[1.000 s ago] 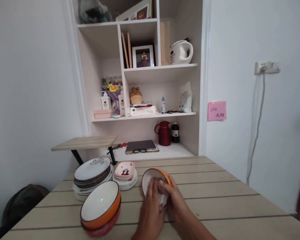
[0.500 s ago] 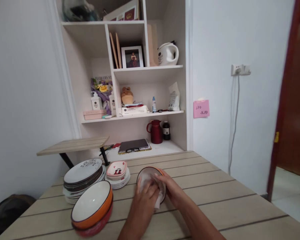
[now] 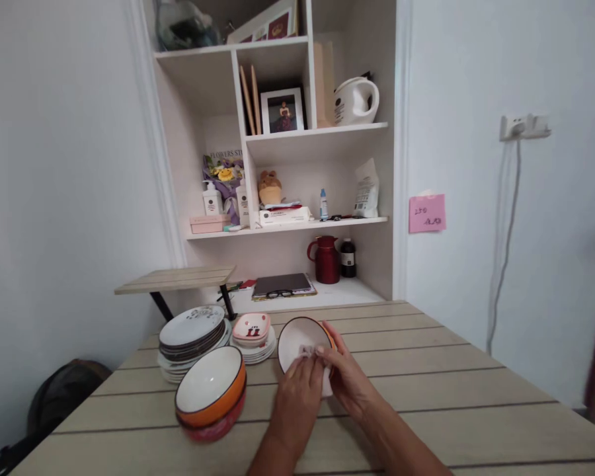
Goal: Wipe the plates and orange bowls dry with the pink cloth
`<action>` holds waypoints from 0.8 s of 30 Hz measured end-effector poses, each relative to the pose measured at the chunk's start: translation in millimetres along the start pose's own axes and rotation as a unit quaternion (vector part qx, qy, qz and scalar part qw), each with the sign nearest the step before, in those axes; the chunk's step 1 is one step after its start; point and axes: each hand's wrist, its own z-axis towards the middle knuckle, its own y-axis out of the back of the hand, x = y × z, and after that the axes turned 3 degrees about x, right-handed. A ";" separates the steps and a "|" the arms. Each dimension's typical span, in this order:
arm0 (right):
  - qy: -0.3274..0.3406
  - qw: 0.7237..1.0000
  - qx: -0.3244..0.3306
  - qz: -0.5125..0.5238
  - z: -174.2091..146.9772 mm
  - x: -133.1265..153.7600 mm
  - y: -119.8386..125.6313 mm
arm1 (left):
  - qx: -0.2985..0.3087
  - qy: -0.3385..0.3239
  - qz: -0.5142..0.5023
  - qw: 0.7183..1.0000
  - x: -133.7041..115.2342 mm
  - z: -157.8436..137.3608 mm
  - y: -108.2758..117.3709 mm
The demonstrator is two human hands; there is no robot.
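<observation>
An orange bowl (image 3: 293, 338) with a white inside and dark rim is tilted up over the table, its inside facing me. My right hand (image 3: 346, 371) grips its right side, fingers behind the wall and thumb over the rim. Inside the bowl's lower part, my left hand (image 3: 303, 385) presses a white cloth or tissue (image 3: 326, 383), its fingers closed over it. Left of my hands stands another orange bowl (image 3: 213, 380), stacked in a red bowl (image 3: 221, 423).
Behind the stacked bowls are a pile of plates (image 3: 192, 325) and small square dishes (image 3: 251, 326) on saucers (image 3: 264, 350). A small raised stand (image 3: 176, 279) is at the back left. Shelves (image 3: 317, 137) rise behind the wooden table (image 3: 426, 396).
The view has turned right, so the surroundings sit further left in the room. My left hand has shifted from the bowl's middle to its lower rim, and the bowl is tipped more toward me.
</observation>
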 end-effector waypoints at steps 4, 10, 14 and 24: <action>0.002 1.000 -0.018 0.001 -0.5 -3.7 -5.0 | 0.019 -0.037 -0.030 0.999 -0.7 1.8 4.7; 0.012 0.996 -0.008 -0.086 -1.0 17.2 1.7 | 0.079 -0.039 -0.089 0.992 -2.1 3.7 3.3; -0.026 0.992 0.035 -0.117 -4.9 36.9 10.2 | 0.051 -0.048 -0.070 0.995 -1.6 3.0 2.9; -0.006 0.999 0.037 -0.008 -1.8 8.4 6.9 | -0.073 -0.009 0.009 0.997 2.1 -3.5 -10.2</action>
